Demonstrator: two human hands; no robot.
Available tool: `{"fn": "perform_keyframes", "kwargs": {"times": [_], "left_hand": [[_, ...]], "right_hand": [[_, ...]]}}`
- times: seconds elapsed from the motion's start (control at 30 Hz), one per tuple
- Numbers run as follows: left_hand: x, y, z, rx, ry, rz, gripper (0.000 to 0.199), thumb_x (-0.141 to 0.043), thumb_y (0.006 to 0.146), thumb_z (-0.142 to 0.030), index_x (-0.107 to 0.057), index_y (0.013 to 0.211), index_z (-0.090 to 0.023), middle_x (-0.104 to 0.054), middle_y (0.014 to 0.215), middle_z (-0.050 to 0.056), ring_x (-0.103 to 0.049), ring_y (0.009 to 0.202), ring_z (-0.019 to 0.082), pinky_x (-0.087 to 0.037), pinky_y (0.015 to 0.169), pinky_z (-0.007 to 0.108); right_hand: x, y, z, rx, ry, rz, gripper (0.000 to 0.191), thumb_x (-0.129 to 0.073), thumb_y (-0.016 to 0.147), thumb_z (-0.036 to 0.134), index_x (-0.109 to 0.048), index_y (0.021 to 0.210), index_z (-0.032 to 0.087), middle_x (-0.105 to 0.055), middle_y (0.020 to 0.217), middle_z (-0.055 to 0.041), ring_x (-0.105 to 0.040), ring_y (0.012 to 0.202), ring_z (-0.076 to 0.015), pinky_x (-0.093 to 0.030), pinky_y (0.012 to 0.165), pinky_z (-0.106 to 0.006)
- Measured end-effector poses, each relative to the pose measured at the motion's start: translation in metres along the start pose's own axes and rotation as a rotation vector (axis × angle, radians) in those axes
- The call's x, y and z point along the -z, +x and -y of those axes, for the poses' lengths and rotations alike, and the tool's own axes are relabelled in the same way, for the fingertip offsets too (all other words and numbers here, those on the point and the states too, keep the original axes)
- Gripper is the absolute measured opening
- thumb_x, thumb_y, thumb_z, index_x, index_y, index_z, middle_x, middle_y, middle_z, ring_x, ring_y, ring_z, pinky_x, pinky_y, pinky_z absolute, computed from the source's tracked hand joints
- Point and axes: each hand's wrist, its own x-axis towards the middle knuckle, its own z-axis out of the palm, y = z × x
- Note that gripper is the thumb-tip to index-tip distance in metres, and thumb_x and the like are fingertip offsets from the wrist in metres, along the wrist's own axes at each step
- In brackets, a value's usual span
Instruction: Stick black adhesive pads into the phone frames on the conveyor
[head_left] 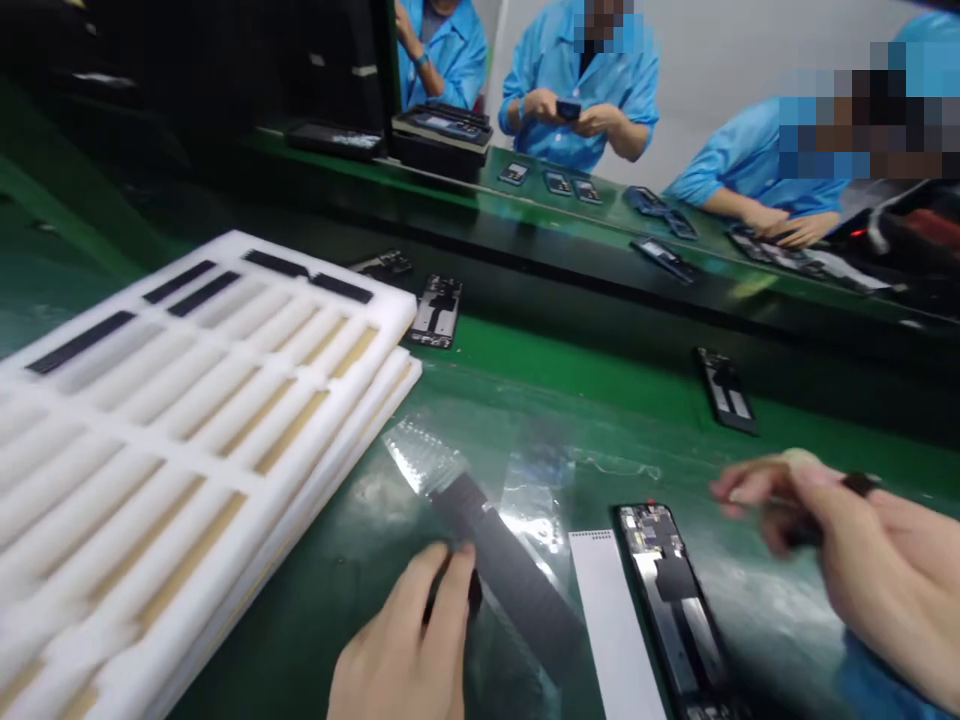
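Note:
An opened phone [679, 610] lies on the green mat at the lower right, its circuit board showing at the top. Beside it on the left is a white strip [615, 620] with small dark marks along its top edge. A dark grey strip [510, 580] in clear plastic lies slanted further left. My left hand [412, 640] is at the strip's left side, fingers closed round a small black object. My right hand [832, 530] hovers to the right of the phone, blurred, with its fingers curled round something dark that I cannot make out.
Stacked white foam trays [300, 440] with slots, a few holding black strips, fill the left. More opened phones [437, 312] lie near the raised shelf [525, 225]. Across it, people in blue [577, 80] handle phones.

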Motion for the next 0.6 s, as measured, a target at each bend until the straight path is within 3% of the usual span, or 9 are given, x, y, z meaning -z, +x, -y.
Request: {"fn": "perform_keyframes", "kwargs": {"times": [0.03,0.1,0.17,0.27,0.37,0.6], "left_hand": [[0.003,0.006,-0.001,0.004,0.059,0.043,0.049,-0.038,0.091,-0.002,-0.058,0.132,-0.019,-0.067,0.127,0.01,-0.073,0.085,0.014,-0.054,0.054,0.019],[0.008,0.014,-0.002,0.038,0.186,0.107,0.062,-0.037,0.083,0.006,-0.057,0.136,-0.02,-0.058,0.144,0.011,-0.072,0.095,0.017,-0.058,0.058,0.023],[0.01,0.018,-0.002,0.089,0.28,0.141,0.068,-0.039,0.08,0.008,-0.057,0.138,-0.023,-0.052,0.151,0.009,-0.072,0.094,0.018,-0.06,0.06,0.026],[0.008,0.017,-0.002,0.124,0.338,0.186,0.072,-0.045,0.077,0.008,-0.057,0.14,-0.025,-0.048,0.155,0.006,-0.07,0.087,0.018,-0.06,0.059,0.027],[0.003,0.017,-0.001,0.127,0.359,0.212,0.077,-0.046,0.071,0.009,-0.059,0.138,-0.026,-0.052,0.152,0.003,-0.068,0.08,0.018,-0.059,0.056,0.028],[-0.003,0.02,0.005,0.116,0.311,0.179,0.07,-0.046,0.071,0.008,-0.063,0.133,-0.022,-0.058,0.147,0.003,-0.067,0.072,0.02,-0.057,0.05,0.033]], "right_hand": [[-0.014,0.006,0.018,0.077,0.151,0.018,0.05,-0.045,0.095,0.065,-0.069,0.064,0.033,-0.075,0.09,-0.0087,-0.07,0.082,-0.0301,-0.055,0.074,-0.044],[-0.05,0.017,0.047,0.14,0.313,0.13,0.059,-0.041,0.097,0.067,-0.072,0.065,0.028,-0.074,0.079,-0.0084,-0.07,0.075,-0.0262,-0.056,0.074,-0.04],[-0.09,0.026,0.064,0.151,0.382,0.411,0.063,-0.04,0.096,0.07,-0.074,0.071,0.023,-0.072,0.064,-0.0075,-0.067,0.059,-0.0218,-0.056,0.062,-0.036],[-0.136,0.03,0.072,0.241,0.4,0.727,0.058,-0.048,0.094,0.068,-0.074,0.084,0.017,-0.076,0.068,-0.0082,-0.071,0.062,-0.0206,-0.057,0.061,-0.031],[-0.154,0.028,0.07,0.307,0.381,0.808,0.046,-0.055,0.096,0.059,-0.074,0.086,0.017,-0.078,0.077,-0.0076,-0.074,0.071,-0.0212,-0.058,0.067,-0.03],[-0.16,0.022,0.069,0.295,0.399,0.852,0.033,-0.057,0.099,0.045,-0.075,0.097,0.019,-0.079,0.095,-0.0081,-0.077,0.082,-0.0215,-0.061,0.079,-0.031]]}}
